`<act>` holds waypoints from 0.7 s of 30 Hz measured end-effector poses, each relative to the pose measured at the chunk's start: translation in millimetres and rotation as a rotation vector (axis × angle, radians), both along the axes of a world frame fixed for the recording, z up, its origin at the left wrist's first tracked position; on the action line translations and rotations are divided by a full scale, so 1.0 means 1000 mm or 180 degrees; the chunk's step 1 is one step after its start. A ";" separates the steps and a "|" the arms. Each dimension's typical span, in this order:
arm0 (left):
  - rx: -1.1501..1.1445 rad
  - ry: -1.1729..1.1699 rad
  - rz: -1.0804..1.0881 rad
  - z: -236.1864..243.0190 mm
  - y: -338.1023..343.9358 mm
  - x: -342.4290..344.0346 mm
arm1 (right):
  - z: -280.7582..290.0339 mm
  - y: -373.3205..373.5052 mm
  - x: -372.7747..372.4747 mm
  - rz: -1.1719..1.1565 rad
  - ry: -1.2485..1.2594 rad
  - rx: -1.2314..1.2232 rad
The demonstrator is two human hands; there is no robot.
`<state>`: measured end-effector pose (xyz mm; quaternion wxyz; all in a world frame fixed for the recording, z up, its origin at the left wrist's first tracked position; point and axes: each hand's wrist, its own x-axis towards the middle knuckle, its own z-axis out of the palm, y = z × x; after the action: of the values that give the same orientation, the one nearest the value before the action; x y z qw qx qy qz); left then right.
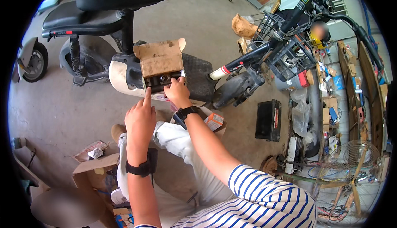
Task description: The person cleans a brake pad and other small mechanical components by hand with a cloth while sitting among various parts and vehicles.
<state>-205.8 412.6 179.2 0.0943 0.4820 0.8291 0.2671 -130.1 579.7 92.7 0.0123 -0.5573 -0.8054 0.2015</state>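
An open cardboard box (161,66) rests on the footboard (198,71) of an electric scooter, its stained lid folded back. Inside lies a dark metal part (155,81) with a round, shiny fitting near its middle. My right hand (178,93) reaches over the box's near right side, thumb and fingers closed around the right end of that part. With its index finger stretched out, my left hand (139,115) touches the box's near left corner; its other fingers are loosely bent and hold nothing. Black bands circle both wrists.
The scooter's black seat (78,19) is at the left, its front wheel (232,89) at the right. A black battery-like case (268,120) stands on the floor. Open cartons flank my legs, including a cardboard box (89,174). Cluttered shelves and a wire fan (351,178) line the right.
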 end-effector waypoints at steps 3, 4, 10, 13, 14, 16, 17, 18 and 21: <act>0.0078 -0.0008 -0.0126 0.001 0.001 0.001 | -0.003 0.003 -0.001 -0.0015 0.0092 -0.0094; 0.0081 -0.0026 -0.0124 0.000 0.001 0.002 | -0.005 0.003 0.000 -0.0047 0.0222 -0.0107; -0.0005 -0.0078 -0.0157 -0.001 0.001 0.002 | 0.003 -0.004 -0.007 -0.0142 -0.0169 0.0043; -0.0034 -0.0212 -0.0282 0.000 0.004 0.005 | 0.006 0.000 -0.005 0.0147 -0.0275 -0.0047; -0.0058 -0.0298 -0.0356 0.000 0.004 0.006 | 0.008 0.002 -0.004 0.0140 -0.0276 -0.0052; -0.0021 -0.0320 -0.0408 -0.002 0.004 0.007 | 0.012 0.007 -0.002 0.0388 -0.0311 -0.0170; 0.0020 -0.0340 -0.0453 -0.003 0.004 0.008 | 0.013 0.008 -0.004 0.0385 -0.0312 -0.0167; 0.0022 -0.0340 -0.0455 -0.002 0.003 0.006 | 0.013 0.010 -0.006 0.0469 -0.0332 -0.0255; -0.0068 -0.0421 -0.0493 0.001 -0.002 0.002 | 0.012 0.010 -0.012 0.0571 -0.0324 -0.0338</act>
<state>-203.3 411.1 180.2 0.1743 0.5250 0.7842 0.2813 -142.1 589.9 104.5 -0.0762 -0.4924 -0.8398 0.2157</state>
